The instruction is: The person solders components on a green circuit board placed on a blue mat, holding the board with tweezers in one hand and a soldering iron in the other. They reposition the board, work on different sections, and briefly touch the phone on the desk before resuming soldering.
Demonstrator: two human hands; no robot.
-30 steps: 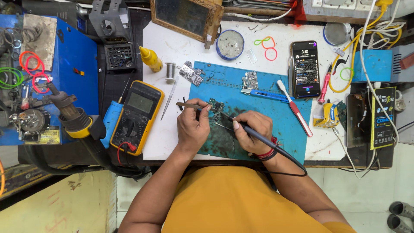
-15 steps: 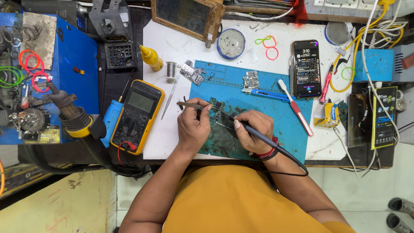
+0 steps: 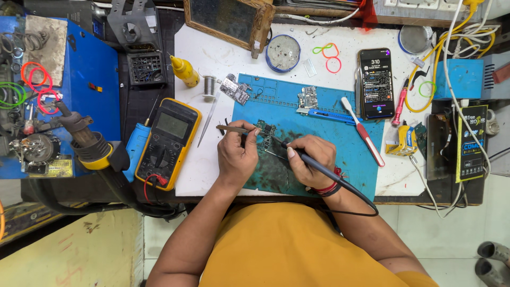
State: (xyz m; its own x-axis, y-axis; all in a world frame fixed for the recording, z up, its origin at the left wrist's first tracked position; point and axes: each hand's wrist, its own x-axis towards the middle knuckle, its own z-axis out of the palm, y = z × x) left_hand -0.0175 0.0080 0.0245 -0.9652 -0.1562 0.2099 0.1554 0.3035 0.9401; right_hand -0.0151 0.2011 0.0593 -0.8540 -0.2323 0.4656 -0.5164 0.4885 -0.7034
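Observation:
A small green circuit board (image 3: 266,131) lies on the blue work mat (image 3: 319,133) in the middle of the white table. My left hand (image 3: 236,159) pinches metal tweezers (image 3: 229,128), whose tips point right toward the board. My right hand (image 3: 307,162) grips a black soldering iron (image 3: 319,166) like a pen, its tip at the board's right side; its black cord runs off past my wrist. Both hands rest on the mat, close together.
A yellow multimeter (image 3: 168,142) lies left of the mat, a hot-air handle (image 3: 85,138) further left. A lit phone (image 3: 376,82), white toothbrush (image 3: 363,131), blue knife (image 3: 325,113), yellow bottle (image 3: 184,70), solder spool (image 3: 209,85) and two more boards (image 3: 235,89) ring the mat.

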